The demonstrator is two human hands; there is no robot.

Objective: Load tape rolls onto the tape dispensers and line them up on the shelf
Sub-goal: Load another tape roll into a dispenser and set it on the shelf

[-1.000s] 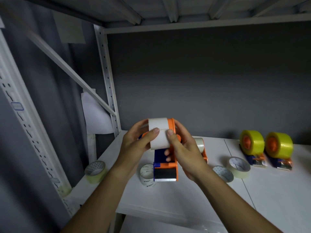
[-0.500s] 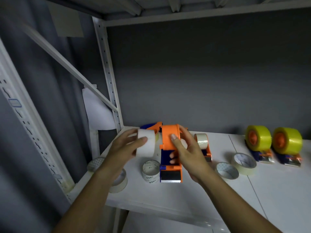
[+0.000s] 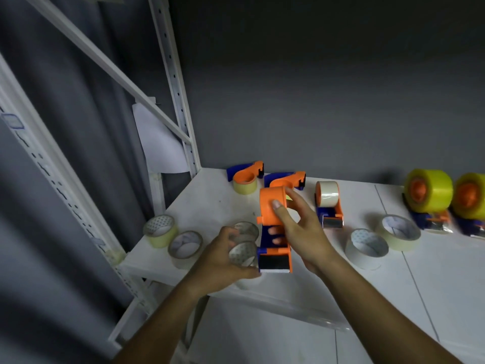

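My right hand (image 3: pixel 304 232) grips an orange and blue tape dispenser (image 3: pixel 273 206) just above the white shelf (image 3: pixel 210 203), cutter end toward me, its spool bare. Left of it, my left hand (image 3: pixel 220 261) curls its fingers around a clear tape roll (image 3: pixel 242 254) by the dispenser's base. A second clear roll (image 3: pixel 245 228) stands just behind that one. A white shape shows under my left palm; I cannot tell what it is.
Two empty dispensers (image 3: pixel 246 172) (image 3: pixel 286 179) lie at the back, one on a yellowish roll (image 3: pixel 245 187). A loaded white-tape dispenser (image 3: pixel 328 203) and two yellow-tape ones (image 3: pixel 427 193) (image 3: pixel 469 195) stand to the right. Loose rolls (image 3: pixel 160 229) (image 3: pixel 185 245) (image 3: pixel 366 248) (image 3: pixel 399 232) lie about. A rack post (image 3: pixel 173 88) rises left.
My left hand took the white roll off the dispenser, carried it left and down to the shelf, and now closes on a clear roll. My right hand lowered the dispenser.
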